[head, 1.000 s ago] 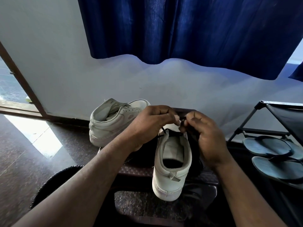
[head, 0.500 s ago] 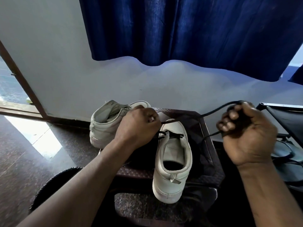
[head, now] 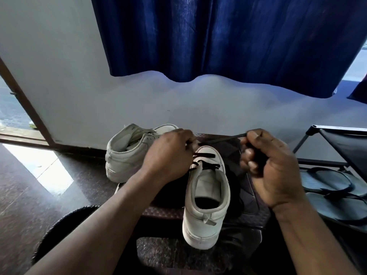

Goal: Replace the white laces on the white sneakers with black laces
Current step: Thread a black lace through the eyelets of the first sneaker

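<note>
Lace [head: 224, 138], black: taut over toe of sneaker [head: 198, 231]; left hand [head: 170, 155] pinches it near the eyelets, right hand [head: 272, 167] grips it, hands apart. Sneaker heel overhangs stool [head: 158, 212] edge. Second sneaker [head: 123, 155] left, by wall [head: 99, 96]. Rack [head: 337, 143]: sandals [head: 327, 181].

Near sneaker [head: 206, 221] on stool [head: 256, 217]; 2nd sneaker [head: 127, 159] behind-left; sandals [head: 327, 181] on rack [head: 341, 143], far rt.

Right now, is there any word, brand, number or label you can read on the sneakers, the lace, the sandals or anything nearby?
None can be read.
Near sneaker: plain white heel and tongue, no print.
Far sneaker: small holes on its side, any mark too blurred to read.
Black lace, sandals, blue curtain: no writing.
</note>
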